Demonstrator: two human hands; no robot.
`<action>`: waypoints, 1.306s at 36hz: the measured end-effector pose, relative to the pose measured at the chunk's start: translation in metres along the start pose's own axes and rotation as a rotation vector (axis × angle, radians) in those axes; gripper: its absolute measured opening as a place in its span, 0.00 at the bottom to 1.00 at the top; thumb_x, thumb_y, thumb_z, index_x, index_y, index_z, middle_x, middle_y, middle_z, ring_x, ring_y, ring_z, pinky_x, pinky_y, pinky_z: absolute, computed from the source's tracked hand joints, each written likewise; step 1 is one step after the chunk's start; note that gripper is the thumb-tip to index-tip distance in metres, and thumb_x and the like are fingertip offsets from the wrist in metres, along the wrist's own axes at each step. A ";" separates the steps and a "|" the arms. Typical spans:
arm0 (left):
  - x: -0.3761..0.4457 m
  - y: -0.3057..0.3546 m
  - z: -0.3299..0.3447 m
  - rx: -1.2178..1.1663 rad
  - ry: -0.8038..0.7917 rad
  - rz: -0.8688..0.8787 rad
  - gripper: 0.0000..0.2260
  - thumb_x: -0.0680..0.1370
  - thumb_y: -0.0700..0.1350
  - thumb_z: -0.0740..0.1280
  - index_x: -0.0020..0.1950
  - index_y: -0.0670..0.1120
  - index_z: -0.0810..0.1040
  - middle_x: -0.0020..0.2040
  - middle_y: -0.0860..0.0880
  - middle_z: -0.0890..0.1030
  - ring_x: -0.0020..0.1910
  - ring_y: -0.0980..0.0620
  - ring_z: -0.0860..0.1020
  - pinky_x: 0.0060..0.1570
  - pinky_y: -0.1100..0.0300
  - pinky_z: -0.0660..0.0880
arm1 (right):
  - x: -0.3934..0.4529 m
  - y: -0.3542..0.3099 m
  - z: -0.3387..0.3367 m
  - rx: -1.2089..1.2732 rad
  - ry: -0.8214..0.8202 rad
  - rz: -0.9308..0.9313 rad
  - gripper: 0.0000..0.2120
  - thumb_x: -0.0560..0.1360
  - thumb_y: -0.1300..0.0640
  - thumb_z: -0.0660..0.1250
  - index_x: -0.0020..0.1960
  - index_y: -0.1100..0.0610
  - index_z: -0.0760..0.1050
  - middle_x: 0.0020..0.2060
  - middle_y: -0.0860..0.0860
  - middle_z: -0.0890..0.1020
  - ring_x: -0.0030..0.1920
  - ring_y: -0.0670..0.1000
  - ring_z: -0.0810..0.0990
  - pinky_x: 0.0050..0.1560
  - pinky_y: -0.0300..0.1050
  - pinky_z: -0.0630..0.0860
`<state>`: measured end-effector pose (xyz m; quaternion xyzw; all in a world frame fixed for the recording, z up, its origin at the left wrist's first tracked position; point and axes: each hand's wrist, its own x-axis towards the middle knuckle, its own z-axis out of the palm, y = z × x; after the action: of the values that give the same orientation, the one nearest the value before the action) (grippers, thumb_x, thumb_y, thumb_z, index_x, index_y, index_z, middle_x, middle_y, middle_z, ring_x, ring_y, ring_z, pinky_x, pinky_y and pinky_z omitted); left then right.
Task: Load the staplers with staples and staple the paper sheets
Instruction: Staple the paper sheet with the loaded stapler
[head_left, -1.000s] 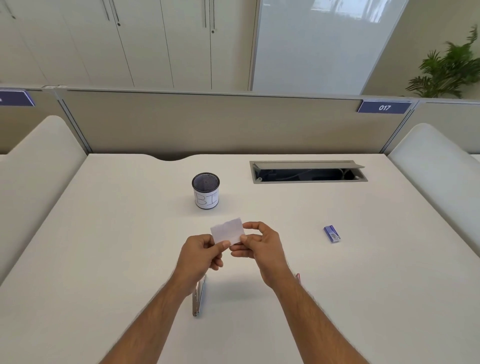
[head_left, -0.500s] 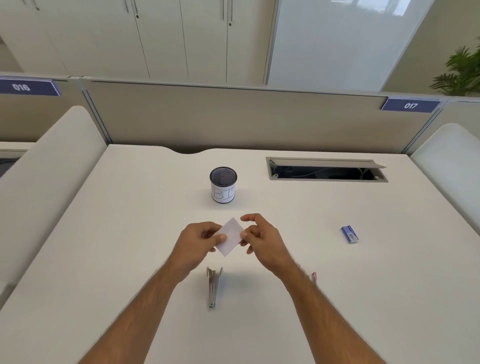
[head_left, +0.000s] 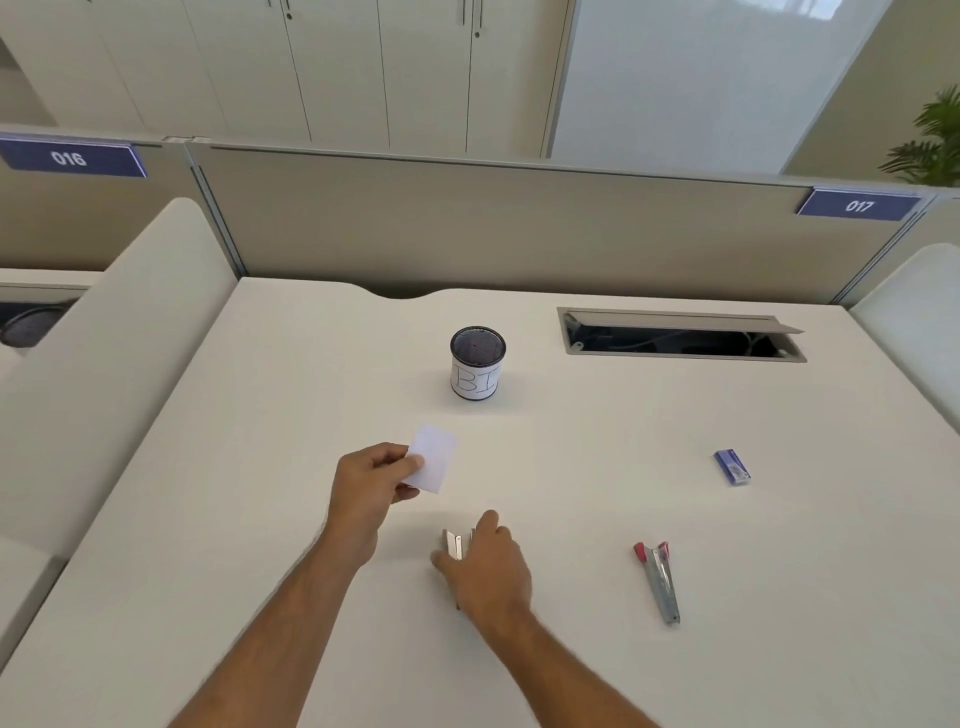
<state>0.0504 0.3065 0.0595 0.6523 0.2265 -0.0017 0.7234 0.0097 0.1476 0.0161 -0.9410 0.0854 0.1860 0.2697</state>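
Seen from the head camera, a person works at a white desk bounded by a beige partition carrying the blue number plates "016" and "017". The left hand holds a small white slip of paper above the desk, thumb and curled fingers pinching its lower left edge so the sheet stands tilted toward the far side. The right hand lies lower and nearer, over a silver stapler resting on the desk; thumb and fingers are curled around its body, and only the stapler's opened front end shows beyond the fingers. Whether the stapler is lifted or still flat on the surface cannot be told.

To the right, well apart from both hands, a second stapler with a red end lies open on the desk, pointing away from the camera. Farther right and beyond it sits a small blue box of staples. A black mesh cup with a white label marked "BI" stands upright beyond the paper, toward the middle of the desk. A cable hatch is sunk into the desktop at the far right, its lid raised. Pale cabinets and a green plant fill the background.
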 end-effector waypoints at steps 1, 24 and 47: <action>0.001 0.000 0.000 -0.005 0.000 -0.003 0.07 0.76 0.36 0.75 0.40 0.46 0.87 0.40 0.47 0.85 0.40 0.50 0.82 0.40 0.60 0.82 | -0.001 0.000 0.003 -0.021 0.005 -0.001 0.26 0.73 0.38 0.68 0.60 0.54 0.64 0.54 0.51 0.76 0.58 0.56 0.77 0.48 0.48 0.75; 0.011 -0.011 -0.003 -0.045 -0.038 -0.009 0.03 0.78 0.39 0.74 0.46 0.40 0.87 0.42 0.47 0.86 0.39 0.51 0.83 0.43 0.57 0.82 | 0.011 -0.008 -0.047 0.984 0.030 -0.084 0.09 0.81 0.58 0.68 0.61 0.56 0.80 0.51 0.51 0.84 0.50 0.51 0.86 0.45 0.43 0.83; -0.016 -0.002 0.018 0.037 -0.162 0.039 0.04 0.79 0.39 0.73 0.46 0.41 0.88 0.45 0.43 0.88 0.45 0.46 0.86 0.50 0.50 0.84 | -0.005 -0.005 -0.082 1.001 -0.249 -0.193 0.08 0.82 0.57 0.67 0.53 0.61 0.82 0.41 0.49 0.84 0.49 0.48 0.83 0.47 0.43 0.80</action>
<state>0.0409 0.2847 0.0638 0.6673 0.1543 -0.0446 0.7272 0.0315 0.1078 0.0846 -0.6714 0.0440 0.2069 0.7102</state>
